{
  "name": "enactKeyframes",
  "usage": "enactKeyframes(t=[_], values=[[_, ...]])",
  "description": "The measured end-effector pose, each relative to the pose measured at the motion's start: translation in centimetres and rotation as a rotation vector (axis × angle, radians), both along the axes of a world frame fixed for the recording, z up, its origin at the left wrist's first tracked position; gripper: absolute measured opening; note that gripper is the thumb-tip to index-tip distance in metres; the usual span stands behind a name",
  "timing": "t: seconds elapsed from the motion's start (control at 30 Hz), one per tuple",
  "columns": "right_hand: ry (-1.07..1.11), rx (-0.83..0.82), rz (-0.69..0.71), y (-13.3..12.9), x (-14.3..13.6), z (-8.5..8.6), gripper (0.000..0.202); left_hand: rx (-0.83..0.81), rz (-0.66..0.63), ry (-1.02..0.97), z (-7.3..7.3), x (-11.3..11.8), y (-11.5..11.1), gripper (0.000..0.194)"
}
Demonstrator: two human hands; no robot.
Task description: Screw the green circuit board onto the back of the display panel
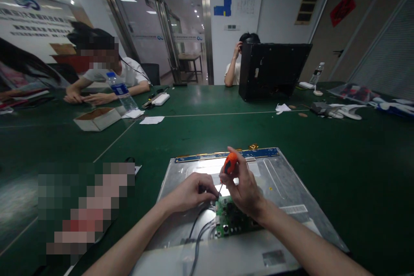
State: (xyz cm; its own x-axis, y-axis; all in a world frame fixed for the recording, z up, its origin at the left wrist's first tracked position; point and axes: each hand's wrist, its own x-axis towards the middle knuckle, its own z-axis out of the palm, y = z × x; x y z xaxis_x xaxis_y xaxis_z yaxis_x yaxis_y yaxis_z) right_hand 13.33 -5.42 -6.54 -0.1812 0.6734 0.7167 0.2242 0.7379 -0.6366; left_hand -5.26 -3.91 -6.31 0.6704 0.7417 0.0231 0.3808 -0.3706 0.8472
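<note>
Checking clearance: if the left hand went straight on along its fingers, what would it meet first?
Most likely the green circuit board, at its far left corner, with the tip of the orange screwdriver right beside it. The left hand looks almost there; contact is unclear.

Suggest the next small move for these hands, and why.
Probably a slight turn of the orange screwdriver by the right hand, left hand steadying: its shaft slants down to the green circuit board's corner, close beside the left hand. Whether the tip is seated is too small to tell.
</note>
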Motion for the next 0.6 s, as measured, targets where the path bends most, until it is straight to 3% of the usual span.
enactKeyframes(t=[0.27,0.6], values=[[0.004,0.252,0.054,0.2,0.2,0.5,0.057,0.020,0.002,0.036,0.1,-0.1,0.0,0.007],[-0.088,0.255,0.035,-0.2,0.6,1.0,0.069,-0.030,0.011,0.017,-0.5,-0.1,0.1,0.004]])
